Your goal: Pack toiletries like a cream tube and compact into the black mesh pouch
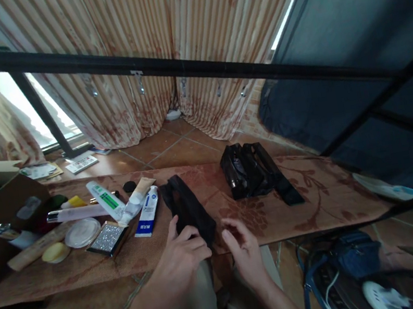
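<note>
A soft black pouch (189,205) lies on the patterned cloth in front of me, its upper side partly parted. My left hand (185,253) grips its near left side, thumb against the edge and fingers curled over the fabric. Just right of the pouch, my right hand (244,248) is half curled, thumb and fingers apart, with nothing visible in it. Left of the pouch lie a blue-and-white tube (147,213), a beige-capped tube (140,194) and a green-and-white tube (106,200). Farther right rests a black mesh organizer (246,169) with items inside and a flap hanging out.
A cardboard box (4,201) stands at the left end. Near it are a glittery compact (107,238), a round clear case (82,232) and a yellow sponge (55,252). A dark metal rail (184,68) crosses beyond the cloth-covered table (339,190). A blue bag (357,253) sits below right.
</note>
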`<state>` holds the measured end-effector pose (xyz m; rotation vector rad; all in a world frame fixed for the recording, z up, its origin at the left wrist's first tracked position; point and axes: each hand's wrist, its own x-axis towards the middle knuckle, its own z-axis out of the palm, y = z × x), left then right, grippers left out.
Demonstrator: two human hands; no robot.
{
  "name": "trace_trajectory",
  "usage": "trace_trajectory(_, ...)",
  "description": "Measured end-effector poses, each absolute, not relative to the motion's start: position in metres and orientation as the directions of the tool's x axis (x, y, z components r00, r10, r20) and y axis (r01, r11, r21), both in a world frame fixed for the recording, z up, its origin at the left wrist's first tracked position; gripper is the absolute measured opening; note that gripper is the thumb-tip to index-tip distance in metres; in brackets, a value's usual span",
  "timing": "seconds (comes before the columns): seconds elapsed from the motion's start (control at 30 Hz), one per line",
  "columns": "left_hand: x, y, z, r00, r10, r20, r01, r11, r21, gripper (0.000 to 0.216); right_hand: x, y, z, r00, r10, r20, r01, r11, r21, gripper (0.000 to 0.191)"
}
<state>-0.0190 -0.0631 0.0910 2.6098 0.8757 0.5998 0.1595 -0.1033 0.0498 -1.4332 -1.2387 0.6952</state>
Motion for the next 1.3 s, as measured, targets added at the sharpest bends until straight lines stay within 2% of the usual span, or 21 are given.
trace_trajectory(0.2, -0.015, -0.070, 0.083, 0.718, 0.625, 0.307, 0.443, -0.750, 0.490, 0.020, 0.149, -0.081, 0.053, 0.249, 0.918, 0.308, 0.428, 0.181, -0.886, 0.042)
trace_trajectory(0.37, -0.019, -0.076, 0.092, 0.636, 0.692, 0.342, 0.501, -0.707, 0.500, 0.028, 0.145, -0.068, 0.056, 0.132, 0.928, 0.348, 0.521, 0.234, -0.821, 0.037)
trace_trajectory(0.53, -0.031, -0.074, 0.081, 0.438, 0.803, 0.405, 0.646, -0.594, 0.479, 0.023, 0.153, -0.069, 0.047, 0.212, 0.916, 0.341, 0.578, 0.164, -0.800, 0.031)
trace_trajectory(0.7, -0.039, -0.070, 0.070, 0.352, 0.834, 0.425, 0.709, -0.534, 0.461, 0.026, 0.153, -0.068, 0.042, 0.261, 0.908, 0.327, 0.594, 0.116, -0.796, 0.030)
trace_trajectory(1.0, -0.043, -0.065, 0.065, 0.263, 0.847, 0.461, 0.772, -0.472, 0.426, 0.029, 0.147, -0.071, 0.047, 0.196, 0.938, 0.285, 0.586, 0.121, -0.802, 0.034)
trace_trajectory(1.3, -0.042, -0.064, 0.057, 0.210, 0.849, 0.485, 0.746, -0.460, 0.482, 0.038, 0.143, -0.074, 0.050, 0.160, 0.946, 0.282, 0.567, 0.145, -0.811, 0.037)
